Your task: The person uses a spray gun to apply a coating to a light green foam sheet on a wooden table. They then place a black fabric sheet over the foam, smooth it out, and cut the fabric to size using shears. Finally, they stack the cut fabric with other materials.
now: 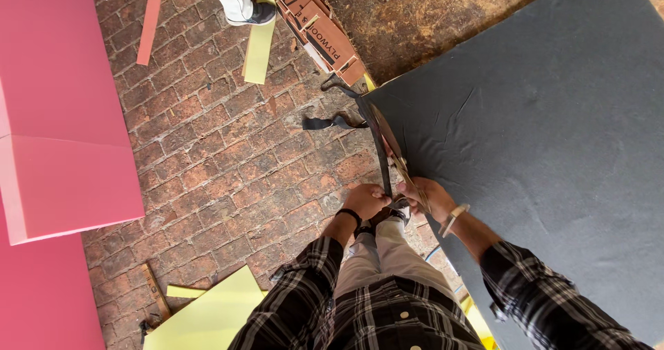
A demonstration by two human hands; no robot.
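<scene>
My left hand has a closed grip on the dark strip trailing off the black sheet, my right hand closed at the sheet's edge, so I pull taut and even along that edge.

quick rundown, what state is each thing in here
left hand: closed on the black strip
right hand: gripping the board's edge
black strip: pulled away from the edge, hanging loose
black-covered board: flat, cover wrinkled
pink foam slabs: lying on the brick floor
</scene>
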